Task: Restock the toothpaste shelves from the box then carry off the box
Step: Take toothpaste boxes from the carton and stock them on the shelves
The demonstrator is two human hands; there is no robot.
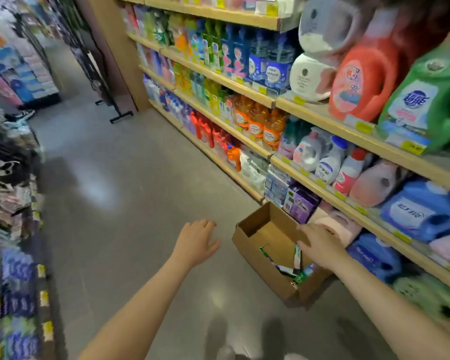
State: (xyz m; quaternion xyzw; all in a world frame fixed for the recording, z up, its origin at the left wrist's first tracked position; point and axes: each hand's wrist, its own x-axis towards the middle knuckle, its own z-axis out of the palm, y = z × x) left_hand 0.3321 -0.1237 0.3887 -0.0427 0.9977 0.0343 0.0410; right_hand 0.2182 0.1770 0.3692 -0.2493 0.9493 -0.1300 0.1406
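An open cardboard box stands on the floor against the bottom shelf on the right. Several green and white toothpaste packs lie in its near end; its far end shows bare cardboard. My right hand hovers over the box with its fingers spread and holds nothing. My left hand is stretched out over the floor to the left of the box, fingers straight, apart from it. Toothpaste and toothbrush packs fill the upper shelves further down the aisle.
Wooden shelves on the right carry detergent jugs, bottles and soft packs. A rack of goods lines the left side. A black stand foot sits on the grey aisle floor ahead.
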